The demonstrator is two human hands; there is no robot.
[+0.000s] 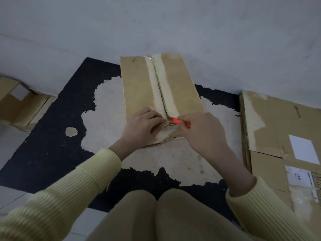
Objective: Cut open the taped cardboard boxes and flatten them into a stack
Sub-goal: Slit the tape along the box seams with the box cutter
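A brown cardboard box (139,87) lies on the floor in front of me, with pale tape along its centre seam (160,87). The seam shows a dark slit down most of its length. My right hand (203,133) grips a red box cutter (175,120) whose tip sits in the seam at the box's near end. My left hand (144,126) rests with curled fingers on the near left flap, just beside the blade, holding the box down. Both wrists wear pale yellow ribbed sleeves.
A larger cardboard box (281,129) with white labels lies at the right. Another box (20,105) sits at the far left by the grey wall (156,23). A worn black floor mat (52,145) lies underneath. My knees (156,214) are at the bottom centre.
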